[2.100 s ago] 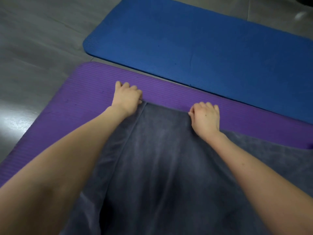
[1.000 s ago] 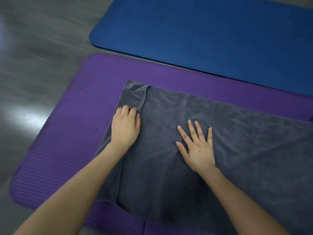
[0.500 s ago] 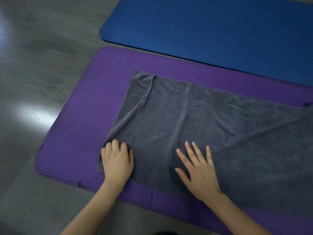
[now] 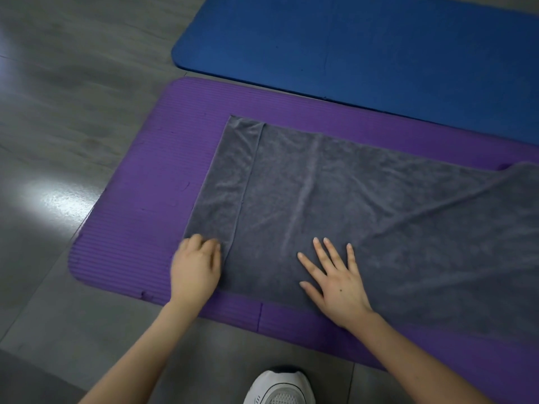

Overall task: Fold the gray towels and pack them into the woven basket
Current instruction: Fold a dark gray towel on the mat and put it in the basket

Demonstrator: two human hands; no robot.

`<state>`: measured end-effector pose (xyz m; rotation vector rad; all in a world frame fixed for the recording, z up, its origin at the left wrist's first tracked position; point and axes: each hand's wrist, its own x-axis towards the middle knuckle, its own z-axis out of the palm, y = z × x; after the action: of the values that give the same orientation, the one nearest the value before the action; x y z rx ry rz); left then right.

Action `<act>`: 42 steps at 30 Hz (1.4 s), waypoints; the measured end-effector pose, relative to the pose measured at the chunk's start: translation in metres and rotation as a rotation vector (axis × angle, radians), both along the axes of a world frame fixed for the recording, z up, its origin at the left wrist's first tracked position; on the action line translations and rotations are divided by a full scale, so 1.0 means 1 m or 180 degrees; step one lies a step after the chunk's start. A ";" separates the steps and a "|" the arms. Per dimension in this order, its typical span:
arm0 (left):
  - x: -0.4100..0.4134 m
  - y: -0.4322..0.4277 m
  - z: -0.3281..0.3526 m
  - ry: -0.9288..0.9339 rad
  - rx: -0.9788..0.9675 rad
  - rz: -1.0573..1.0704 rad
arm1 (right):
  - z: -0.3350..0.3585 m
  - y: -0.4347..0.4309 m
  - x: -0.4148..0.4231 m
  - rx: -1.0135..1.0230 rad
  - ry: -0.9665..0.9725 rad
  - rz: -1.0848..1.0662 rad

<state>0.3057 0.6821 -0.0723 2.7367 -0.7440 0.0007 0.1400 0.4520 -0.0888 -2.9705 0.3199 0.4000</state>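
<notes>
Leaning in from the near side of the purple mat (image 4: 131,228), one white shoe (image 4: 280,386) on the floor (image 4: 73,112) just short of its edge, the person works on a gray towel (image 4: 364,199) lying on the mat. The left hand (image 4: 195,269) has its fingers curled over the towel's corner nearest the mat's near-left end and seems to pinch it, though that hand is blurred. The right hand (image 4: 335,278) lies flat on the cloth, fingers spread, close to the mat's near edge.

By my reckoning the job has barely begun. Only a narrow strip at the mat's left end is turned over, the main folds are yet to be made, and no woven basket is in view. Toward the mat's right end the cloth is rumpled and runs out of sight.

Bare purple borders the towel on the near, left and far sides, which leaves room to fold. Beyond the mat's far edge lies a blue mat (image 4: 364,48).
</notes>
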 end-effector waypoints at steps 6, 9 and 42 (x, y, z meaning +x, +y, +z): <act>0.006 0.019 0.008 0.0907 0.0001 0.1703 | 0.014 0.018 0.011 0.0112 -0.0346 0.0131; 0.018 0.023 0.008 0.1289 -0.0124 0.1671 | 0.014 0.029 0.029 0.0101 -0.0319 0.0276; -0.063 -0.281 0.061 -0.0005 -0.0123 -0.2536 | 0.103 -0.211 -0.163 -0.0559 0.1259 -0.1243</act>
<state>0.2430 0.4011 -0.0109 2.2179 -1.7418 -0.1520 -0.0232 0.2410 0.0142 -2.8668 1.0009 0.9454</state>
